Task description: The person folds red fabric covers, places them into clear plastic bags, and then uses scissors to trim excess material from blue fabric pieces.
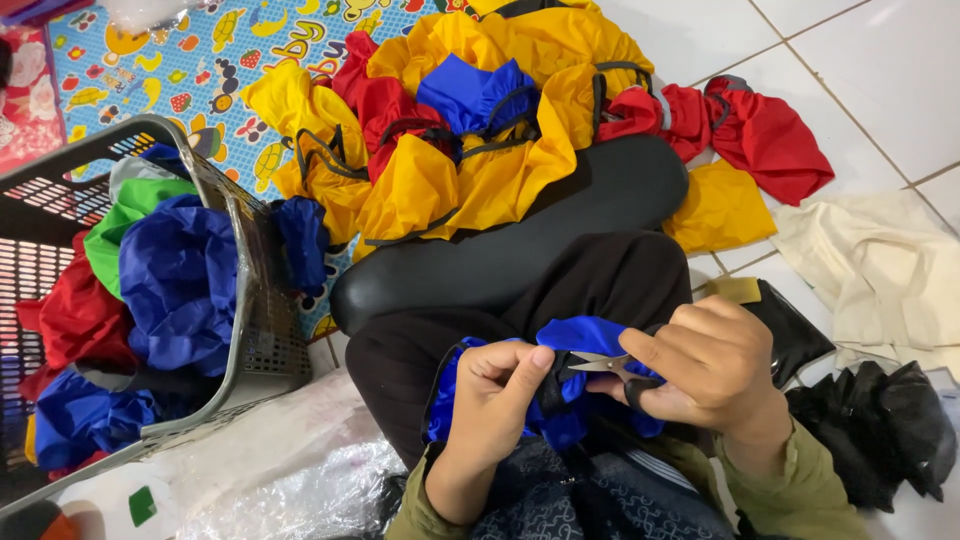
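My left hand (497,392) pinches the black trim of a blue fabric piece (590,335) that lies bunched on my lap. My right hand (712,362) grips small metal scissors (597,364), whose blades point left at the black trim between my two hands. Both hands sit close together over my black-trousered knee.
A grey plastic basket (255,330) at left holds blue, red and green fabric. A heap of yellow, red and blue fabric pieces (480,130) lies ahead beside a black cushion (520,245). Cream cloth (880,265) and black fabric (880,430) are on the white tiles at right. Clear plastic wrap (290,470) lies at bottom left.
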